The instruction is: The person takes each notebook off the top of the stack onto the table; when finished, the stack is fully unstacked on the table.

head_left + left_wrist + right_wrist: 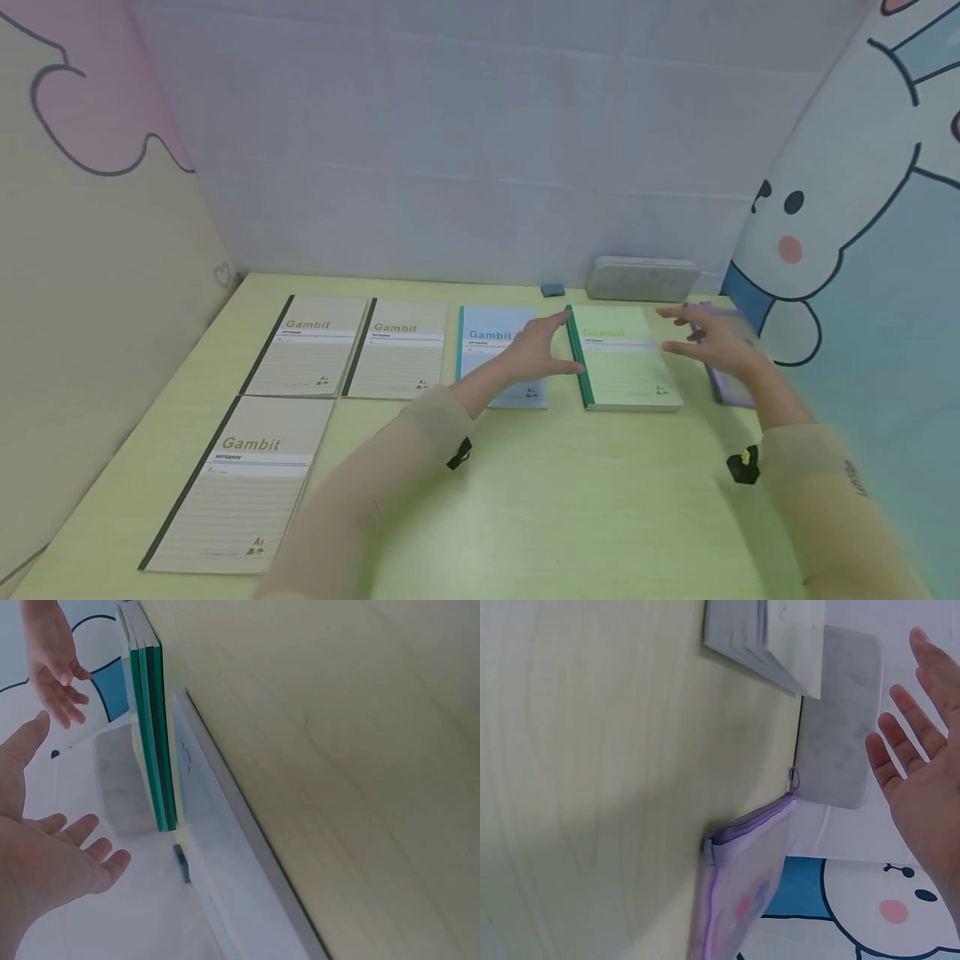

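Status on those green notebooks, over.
Left grip, right grip open, either side of green Gambit notebook stack. Stack flat on table. Nothing visibly blocking; purple-trimmed zip pouch at right.

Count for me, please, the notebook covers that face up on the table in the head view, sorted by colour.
Light grey covers: 3
Blue cover: 1
Green cover: 1
Total: 5 covers facing up; the green one tops a stack, whose lower notebooks are not counted.

A study corner, though whether in a home cannot be told: a wood-grain desk (585,508) bears notebooks (624,367) and a zip pouch (746,889), before a pale backdrop (480,150); a cartoon animal (832,225) decorates the frame's upper right.
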`<move>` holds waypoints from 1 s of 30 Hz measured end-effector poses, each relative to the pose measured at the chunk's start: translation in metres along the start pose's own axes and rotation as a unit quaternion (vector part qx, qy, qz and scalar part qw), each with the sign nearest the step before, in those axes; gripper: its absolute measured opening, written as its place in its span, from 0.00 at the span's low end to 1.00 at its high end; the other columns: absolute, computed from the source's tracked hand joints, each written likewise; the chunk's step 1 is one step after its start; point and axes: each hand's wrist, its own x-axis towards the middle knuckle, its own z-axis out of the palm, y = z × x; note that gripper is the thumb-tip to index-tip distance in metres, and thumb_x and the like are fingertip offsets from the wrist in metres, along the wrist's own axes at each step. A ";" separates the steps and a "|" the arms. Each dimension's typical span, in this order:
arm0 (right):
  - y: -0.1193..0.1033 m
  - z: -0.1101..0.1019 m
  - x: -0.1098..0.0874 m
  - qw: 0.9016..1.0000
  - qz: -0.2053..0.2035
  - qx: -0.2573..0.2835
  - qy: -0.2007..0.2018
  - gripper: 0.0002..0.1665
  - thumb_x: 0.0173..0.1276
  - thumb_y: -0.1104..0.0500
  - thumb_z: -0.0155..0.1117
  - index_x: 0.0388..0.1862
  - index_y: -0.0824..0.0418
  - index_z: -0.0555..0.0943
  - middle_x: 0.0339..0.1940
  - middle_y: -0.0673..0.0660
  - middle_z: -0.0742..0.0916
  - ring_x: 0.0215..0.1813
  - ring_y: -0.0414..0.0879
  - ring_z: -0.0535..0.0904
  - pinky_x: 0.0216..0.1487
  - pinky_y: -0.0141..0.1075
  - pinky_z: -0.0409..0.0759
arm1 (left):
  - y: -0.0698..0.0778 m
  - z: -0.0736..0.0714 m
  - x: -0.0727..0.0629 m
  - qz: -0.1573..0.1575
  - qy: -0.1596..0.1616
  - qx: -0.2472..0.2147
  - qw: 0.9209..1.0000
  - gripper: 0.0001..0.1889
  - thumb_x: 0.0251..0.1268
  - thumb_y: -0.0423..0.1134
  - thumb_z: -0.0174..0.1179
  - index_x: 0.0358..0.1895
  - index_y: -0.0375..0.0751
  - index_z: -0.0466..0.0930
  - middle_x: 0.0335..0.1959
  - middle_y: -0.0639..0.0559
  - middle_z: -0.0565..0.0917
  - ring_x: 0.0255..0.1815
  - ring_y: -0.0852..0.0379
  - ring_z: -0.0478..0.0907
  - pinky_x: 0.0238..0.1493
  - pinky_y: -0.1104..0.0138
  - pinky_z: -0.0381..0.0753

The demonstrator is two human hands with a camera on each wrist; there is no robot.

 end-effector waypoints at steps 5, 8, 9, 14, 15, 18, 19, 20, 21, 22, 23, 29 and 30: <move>0.017 0.014 0.006 0.999 0.013 0.041 -0.031 0.41 0.65 0.46 0.64 0.73 0.57 0.61 0.70 0.67 0.65 0.67 0.68 0.61 0.58 0.61 0.67 | 0.001 0.019 0.015 -0.025 -0.007 -0.027 0.999 0.50 0.54 0.54 0.67 0.76 0.50 0.45 0.74 0.50 0.56 0.74 0.49 0.53 0.69 0.51 0.59; 0.021 0.020 0.007 0.997 0.022 0.059 -0.051 0.44 0.64 0.45 0.64 0.74 0.57 0.59 0.73 0.68 0.60 0.70 0.69 0.56 0.61 0.63 0.63 | 0.001 0.029 0.022 -0.037 -0.013 -0.040 0.998 0.51 0.54 0.53 0.67 0.76 0.48 0.44 0.74 0.48 0.56 0.73 0.49 0.55 0.68 0.55 0.61; 0.022 0.022 0.008 0.996 0.026 0.061 -0.055 0.45 0.63 0.45 0.64 0.74 0.57 0.58 0.73 0.68 0.59 0.70 0.70 0.55 0.62 0.63 0.62 | 0.001 0.032 0.024 -0.042 -0.015 -0.045 0.998 0.51 0.54 0.53 0.68 0.76 0.48 0.43 0.74 0.48 0.56 0.73 0.49 0.55 0.69 0.57 0.61; 0.027 0.032 0.008 0.994 0.025 0.070 -0.082 0.48 0.61 0.46 0.67 0.74 0.58 0.57 0.75 0.68 0.56 0.71 0.70 0.51 0.63 0.64 0.59 | -0.001 0.040 0.027 -0.066 -0.031 -0.045 0.996 0.53 0.53 0.51 0.68 0.76 0.46 0.42 0.75 0.48 0.55 0.74 0.51 0.55 0.69 0.61 0.60; 0.029 0.033 0.008 0.994 0.026 0.069 -0.086 0.48 0.61 0.46 0.67 0.74 0.58 0.57 0.74 0.68 0.55 0.71 0.70 0.51 0.63 0.64 0.59 | -0.001 0.041 0.027 -0.072 -0.033 -0.039 0.996 0.53 0.53 0.51 0.69 0.76 0.46 0.42 0.75 0.49 0.55 0.74 0.51 0.55 0.69 0.61 0.61; 0.032 0.036 0.009 0.993 0.024 0.072 -0.089 0.49 0.60 0.46 0.68 0.74 0.59 0.56 0.74 0.70 0.55 0.71 0.71 0.51 0.63 0.64 0.59 | -0.002 0.042 0.029 -0.082 -0.040 -0.010 0.996 0.54 0.52 0.53 0.69 0.76 0.47 0.42 0.75 0.50 0.56 0.73 0.50 0.56 0.69 0.58 0.60; 0.034 0.037 0.008 0.993 0.025 0.071 -0.088 0.49 0.60 0.46 0.68 0.74 0.58 0.56 0.74 0.69 0.55 0.71 0.71 0.51 0.63 0.64 0.59 | -0.002 0.043 0.030 -0.082 -0.041 0.000 0.996 0.54 0.51 0.53 0.69 0.76 0.48 0.42 0.75 0.50 0.56 0.73 0.50 0.57 0.69 0.57 0.60; 0.035 0.038 0.008 0.993 0.026 0.072 -0.087 0.49 0.59 0.46 0.68 0.74 0.58 0.57 0.74 0.70 0.55 0.71 0.71 0.51 0.63 0.64 0.58 | -0.002 0.044 0.031 -0.083 -0.041 0.008 0.996 0.55 0.51 0.54 0.70 0.76 0.47 0.42 0.74 0.50 0.57 0.72 0.50 0.58 0.69 0.56 0.60; 0.036 0.038 0.007 0.993 0.026 0.072 -0.087 0.49 0.60 0.46 0.68 0.74 0.58 0.57 0.74 0.70 0.55 0.71 0.71 0.51 0.63 0.64 0.58 | -0.003 0.046 0.031 -0.083 -0.042 0.015 0.996 0.55 0.50 0.54 0.70 0.76 0.48 0.42 0.74 0.50 0.58 0.72 0.50 0.59 0.68 0.54 0.61; 0.037 0.039 0.007 0.993 0.028 0.074 -0.085 0.49 0.60 0.46 0.68 0.74 0.57 0.57 0.74 0.69 0.55 0.71 0.71 0.51 0.63 0.64 0.58 | -0.003 0.047 0.032 -0.082 -0.042 0.020 0.996 0.55 0.50 0.54 0.70 0.76 0.48 0.42 0.74 0.50 0.58 0.71 0.49 0.59 0.68 0.53 0.61; 0.038 0.039 0.008 0.993 0.029 0.075 -0.085 0.49 0.60 0.45 0.68 0.74 0.57 0.57 0.74 0.69 0.55 0.71 0.71 0.51 0.63 0.64 0.58 | -0.004 0.048 0.033 -0.082 -0.041 0.023 0.995 0.55 0.50 0.55 0.70 0.76 0.49 0.43 0.74 0.51 0.59 0.71 0.50 0.60 0.68 0.53 0.61; 0.038 0.041 0.009 0.992 0.025 0.094 -0.084 0.48 0.60 0.47 0.68 0.74 0.56 0.57 0.75 0.68 0.55 0.72 0.70 0.51 0.63 0.64 0.59 | -0.006 0.048 0.033 -0.082 -0.036 0.008 0.996 0.54 0.49 0.54 0.71 0.76 0.51 0.44 0.73 0.51 0.59 0.71 0.50 0.60 0.68 0.53 0.60; 0.037 0.041 0.009 0.991 0.025 0.097 -0.085 0.48 0.60 0.48 0.68 0.75 0.56 0.57 0.75 0.68 0.55 0.72 0.70 0.51 0.63 0.64 0.59 | -0.007 0.048 0.033 -0.081 -0.035 0.003 0.996 0.54 0.49 0.53 0.71 0.76 0.52 0.44 0.73 0.52 0.59 0.71 0.50 0.60 0.68 0.53 0.59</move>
